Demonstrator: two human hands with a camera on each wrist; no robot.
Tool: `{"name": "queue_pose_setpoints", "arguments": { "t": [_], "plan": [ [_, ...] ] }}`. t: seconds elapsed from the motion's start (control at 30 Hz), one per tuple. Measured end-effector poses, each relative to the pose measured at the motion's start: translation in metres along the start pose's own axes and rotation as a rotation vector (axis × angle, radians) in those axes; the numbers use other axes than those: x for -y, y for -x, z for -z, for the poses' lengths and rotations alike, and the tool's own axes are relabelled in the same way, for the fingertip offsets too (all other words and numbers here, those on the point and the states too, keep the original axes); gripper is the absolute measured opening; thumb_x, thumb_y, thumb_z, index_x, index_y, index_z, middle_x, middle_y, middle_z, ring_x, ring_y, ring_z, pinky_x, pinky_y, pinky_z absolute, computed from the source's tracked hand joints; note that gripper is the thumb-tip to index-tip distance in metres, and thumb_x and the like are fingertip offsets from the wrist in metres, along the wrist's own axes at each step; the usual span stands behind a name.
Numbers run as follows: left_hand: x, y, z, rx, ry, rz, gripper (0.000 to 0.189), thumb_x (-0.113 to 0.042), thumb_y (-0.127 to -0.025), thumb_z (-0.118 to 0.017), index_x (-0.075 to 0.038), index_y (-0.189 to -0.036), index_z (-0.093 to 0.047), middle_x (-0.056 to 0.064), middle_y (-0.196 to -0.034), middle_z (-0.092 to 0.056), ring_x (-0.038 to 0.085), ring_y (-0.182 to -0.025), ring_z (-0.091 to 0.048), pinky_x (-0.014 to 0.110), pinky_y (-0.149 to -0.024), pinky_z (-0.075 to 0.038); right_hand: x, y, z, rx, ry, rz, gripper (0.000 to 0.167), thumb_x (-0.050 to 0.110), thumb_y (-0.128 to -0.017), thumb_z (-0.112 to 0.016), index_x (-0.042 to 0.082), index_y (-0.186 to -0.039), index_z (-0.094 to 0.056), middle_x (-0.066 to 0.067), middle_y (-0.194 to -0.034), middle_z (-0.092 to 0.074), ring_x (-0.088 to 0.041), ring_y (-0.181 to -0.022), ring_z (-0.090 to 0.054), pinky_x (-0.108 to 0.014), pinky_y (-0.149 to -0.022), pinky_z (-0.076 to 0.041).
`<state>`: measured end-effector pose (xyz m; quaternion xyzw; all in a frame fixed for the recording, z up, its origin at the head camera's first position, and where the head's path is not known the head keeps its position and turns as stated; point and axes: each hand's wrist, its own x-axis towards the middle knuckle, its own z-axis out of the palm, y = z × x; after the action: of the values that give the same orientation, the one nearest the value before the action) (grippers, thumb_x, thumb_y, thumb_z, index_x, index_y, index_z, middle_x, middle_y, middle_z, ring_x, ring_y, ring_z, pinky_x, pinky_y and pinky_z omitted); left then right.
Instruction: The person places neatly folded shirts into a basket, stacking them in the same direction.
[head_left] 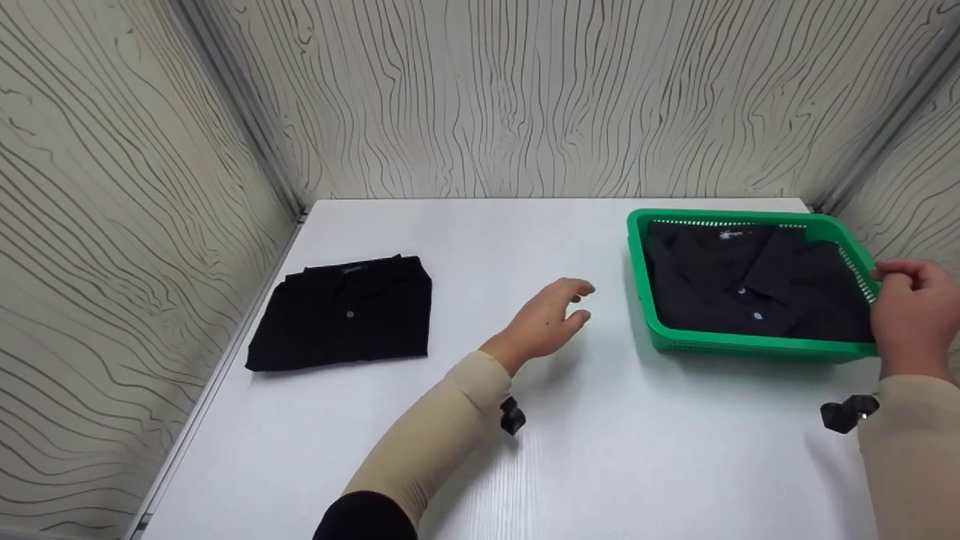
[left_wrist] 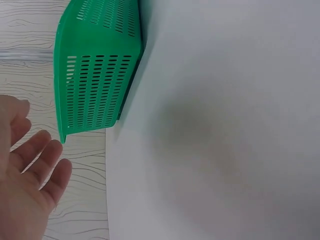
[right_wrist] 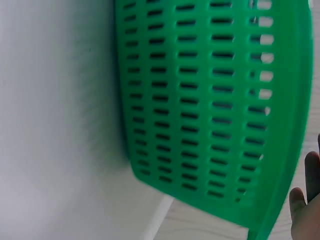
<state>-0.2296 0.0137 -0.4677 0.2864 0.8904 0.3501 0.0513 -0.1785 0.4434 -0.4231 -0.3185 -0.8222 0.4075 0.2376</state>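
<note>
A green plastic basket [head_left: 765, 343] with slotted sides stands at the right of the white table. Inside it lies a dark folded shirt [head_left: 705, 274] with a collar and pale buttons. My right hand [head_left: 919, 315] grips the basket's right rim, its fingers curled at the edge. In the right wrist view, fingertips [right_wrist: 298, 200] show close by the rim. Left of the basket, my left hand [head_left: 544, 319] hovers over the table, fingers loosely bent and holding nothing. The left wrist view has that hand [left_wrist: 30, 180] apart from the basket's slotted wall [left_wrist: 95, 92].
Another black folded shirt [head_left: 345, 322] lies flat on the left part of the table [head_left: 480, 247], one button showing. Wood-patterned panels [head_left: 480, 97] rise behind the table and on both sides. Each wrist carries a small black device [head_left: 512, 416].
</note>
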Motion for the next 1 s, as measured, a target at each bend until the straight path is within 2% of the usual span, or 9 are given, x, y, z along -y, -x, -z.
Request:
{"name": "queue_pose_setpoints", "arguments": {
  "t": [0.17, 0.33, 0.5, 0.6, 0.67, 0.77, 0.83, 0.9, 1.0],
  "plan": [
    [0.017, 0.024, 0.011, -0.035, 0.007, 0.025, 0.040, -0.026, -0.105, -0.056, -0.015, -0.143, -0.051, -0.003, -0.138, -0.055, 0.010, -0.125, -0.051, 0.031, -0.105, -0.043, 0.015, 0.019, -0.021, 0.029, -0.064, 0.111, 0.032, 0.019, -0.106, -0.036, 0.029, -0.103, -0.066, 0.022, -0.094, -0.057, 0.004, -0.086, -0.046, -0.024, -0.072, -0.036],
    [0.031, 0.050, 0.024, -0.040, -0.015, 0.044, 0.040, -0.025, -0.105, -0.056, -0.013, -0.143, -0.052, 0.001, -0.138, -0.056, 0.013, -0.127, -0.051, 0.033, -0.105, -0.043, 0.033, 0.050, -0.051, 0.054, -0.202, 0.284, 0.030, 0.011, -0.104, -0.042, 0.006, -0.107, -0.072, 0.011, -0.093, -0.067, -0.001, -0.090, -0.056, -0.021, -0.068, -0.038],
    [0.053, 0.078, 0.043, -0.088, 0.042, 0.091, 0.041, -0.022, -0.105, -0.057, -0.011, -0.144, -0.051, 0.004, -0.140, -0.055, 0.018, -0.131, -0.049, 0.037, -0.107, -0.041, 0.050, 0.090, -0.081, 0.074, -0.306, 0.509, 0.027, 0.005, -0.102, -0.047, 0.001, -0.096, -0.074, 0.001, -0.087, -0.070, -0.007, -0.081, -0.061, -0.020, -0.064, -0.041],
    [0.072, 0.099, 0.054, -0.147, 0.082, 0.136, 0.041, -0.020, -0.104, -0.058, -0.010, -0.143, -0.052, 0.006, -0.140, -0.055, 0.021, -0.131, -0.050, 0.041, -0.107, -0.042, 0.061, 0.119, -0.093, 0.118, -0.357, 0.620, 0.027, 0.000, -0.101, -0.048, -0.001, -0.091, -0.073, -0.007, -0.086, -0.069, -0.011, -0.077, -0.060, -0.019, -0.058, -0.039],
    [0.085, 0.114, 0.063, -0.198, 0.107, 0.185, 0.040, -0.021, -0.103, -0.058, -0.009, -0.142, -0.054, 0.006, -0.140, -0.056, 0.022, -0.131, -0.050, 0.043, -0.106, -0.042, 0.069, 0.140, -0.101, 0.150, -0.397, 0.682, 0.025, -0.005, -0.099, -0.048, -0.004, -0.089, -0.071, -0.012, -0.086, -0.068, -0.012, -0.076, -0.059, -0.018, -0.061, -0.041],
    [0.104, 0.134, 0.078, -0.307, 0.154, 0.276, 0.038, -0.020, -0.102, -0.059, -0.009, -0.138, -0.057, 0.007, -0.137, -0.057, 0.024, -0.129, -0.051, 0.044, -0.106, -0.041, 0.074, 0.167, -0.119, 0.215, -0.448, 0.775, 0.025, -0.013, -0.094, -0.049, -0.004, -0.085, -0.070, -0.015, -0.083, -0.067, -0.013, -0.075, -0.059, -0.017, -0.063, -0.043],
    [0.115, 0.146, 0.087, -0.377, 0.196, 0.336, 0.036, -0.019, -0.102, -0.059, -0.009, -0.136, -0.059, 0.007, -0.136, -0.057, 0.024, -0.129, -0.050, 0.044, -0.107, -0.040, 0.071, 0.180, -0.134, 0.285, -0.470, 0.811, 0.028, -0.015, -0.092, -0.049, -0.001, -0.083, -0.071, -0.011, -0.083, -0.069, -0.014, -0.075, -0.060, -0.016, -0.067, -0.046],
    [0.125, 0.157, 0.095, -0.427, 0.221, 0.376, 0.035, -0.018, -0.102, -0.059, -0.008, -0.136, -0.058, 0.009, -0.137, -0.057, 0.025, -0.130, -0.049, 0.045, -0.108, -0.039, 0.068, 0.191, -0.150, 0.373, -0.467, 0.821, 0.032, -0.016, -0.091, -0.050, 0.005, -0.084, -0.073, -0.004, -0.085, -0.071, -0.014, -0.077, -0.062, -0.018, -0.070, -0.047],
    [0.139, 0.171, 0.103, -0.469, 0.239, 0.427, 0.037, -0.018, -0.103, -0.058, -0.006, -0.138, -0.056, 0.010, -0.140, -0.054, 0.026, -0.133, -0.046, 0.046, -0.110, -0.037, 0.065, 0.208, -0.170, 0.522, -0.430, 0.783, 0.032, -0.011, -0.094, -0.052, 0.012, -0.089, -0.074, 0.004, -0.090, -0.072, -0.017, -0.082, -0.064, -0.022, -0.074, -0.050]
  ]
}}
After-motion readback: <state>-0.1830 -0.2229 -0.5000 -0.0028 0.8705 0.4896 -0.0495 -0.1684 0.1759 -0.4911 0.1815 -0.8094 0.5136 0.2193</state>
